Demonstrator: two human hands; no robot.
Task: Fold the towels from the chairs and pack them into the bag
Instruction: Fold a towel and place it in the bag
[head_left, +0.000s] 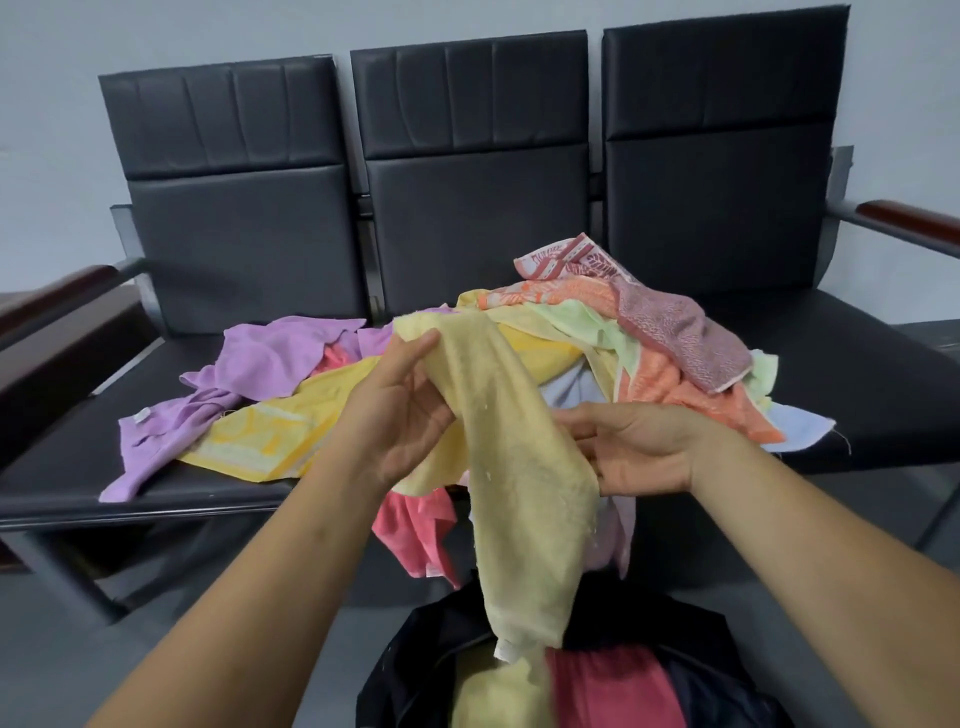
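Observation:
A pale yellow towel hangs lengthwise in front of me, its lower end reaching down to the dark bag. My left hand grips its upper corner between thumb and fingers. My right hand holds the towel's right edge, fingers behind the cloth. In the open bag lie a folded yellow towel and a red one. A loose pile of towels covers the middle seat: purple, yellow patterned, orange, green, pink.
Three joined black chairs stand against a grey wall, with wooden armrests at both ends. A coral towel hangs over the seat's front edge. The bag stands on the grey floor below the seats.

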